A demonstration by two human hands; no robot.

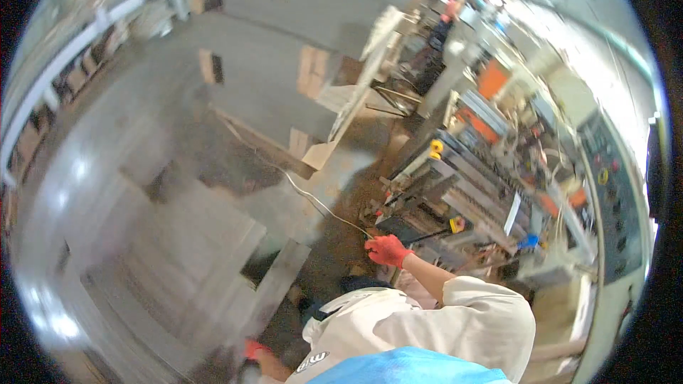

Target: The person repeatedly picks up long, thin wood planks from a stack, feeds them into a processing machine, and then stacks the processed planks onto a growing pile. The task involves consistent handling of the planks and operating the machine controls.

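Note:
My right hand (pixel 388 249), in a red glove, is closed in front of the machine. A thin pale strip (pixel 313 198) runs from its fingers in a curve to the upper left, toward the stacked panels; whether it is a cord or an edging strip I cannot tell. At the lower edge my left hand (pixel 257 350), also in a red glove, is beside a stack of grey boards (pixel 192 256). Its fingers are blurred and partly hidden, so its grip does not show. The boards are smeared by motion.
To the right stands a long machine (pixel 491 206) with rails, orange parts and a dark control panel (pixel 613 199) with knobs. Large grey stacked panels (pixel 263 57) stand ahead. Beyond the machine a person (pixel 442 28) is partly visible. A rack (pixel 85 50) runs along the far left.

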